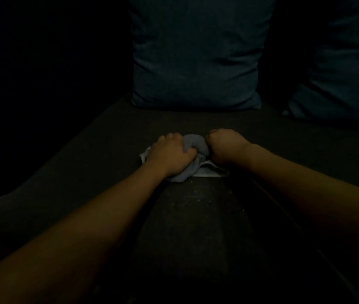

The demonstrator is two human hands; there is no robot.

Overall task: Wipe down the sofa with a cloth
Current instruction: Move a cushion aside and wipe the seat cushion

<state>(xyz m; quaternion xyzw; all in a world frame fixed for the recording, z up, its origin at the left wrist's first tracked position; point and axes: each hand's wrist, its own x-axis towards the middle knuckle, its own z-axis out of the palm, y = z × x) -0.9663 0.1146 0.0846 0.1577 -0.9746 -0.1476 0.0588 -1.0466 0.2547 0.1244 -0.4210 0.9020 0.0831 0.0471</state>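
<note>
Very dim lighting. Grey cloth bunched on dark sofa seat, midway along, well short of upright back cushion. Left hand curled over cloth's left side, fingers clamped on folds. Right hand fisted against cloth's right side, fingers together; actual grip on fabric not discernible. Second cushion at right.

Seen in dim light: matt, finely woven upholstery on the dark sofa seat, dusted with pale specks; soft grey cloth, bunched and creased, pale-edged; velvety, wrinkled teal fabric on the back cushion and its neighbouring cushion.
</note>
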